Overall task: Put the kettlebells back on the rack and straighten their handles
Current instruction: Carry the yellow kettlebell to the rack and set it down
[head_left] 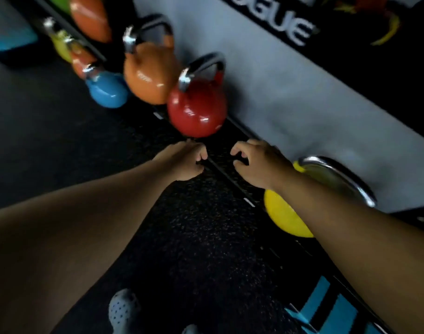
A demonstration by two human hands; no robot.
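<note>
A row of kettlebells runs along the foot of a grey wall. A red kettlebell with a steel handle stands just beyond my hands. Behind it stand an orange kettlebell and a smaller blue kettlebell. A yellow kettlebell lies to the right, partly hidden under my right forearm, its steel handle toward the wall. My left hand and my right hand hover side by side over the black floor, fingers curled and holding nothing. The picture is blurred by motion.
More kettlebells, yellow and orange, stand farther back on the left. A black rail runs along the floor under my hands. A light blue frame lies at the lower right. My grey shoe shows at the bottom.
</note>
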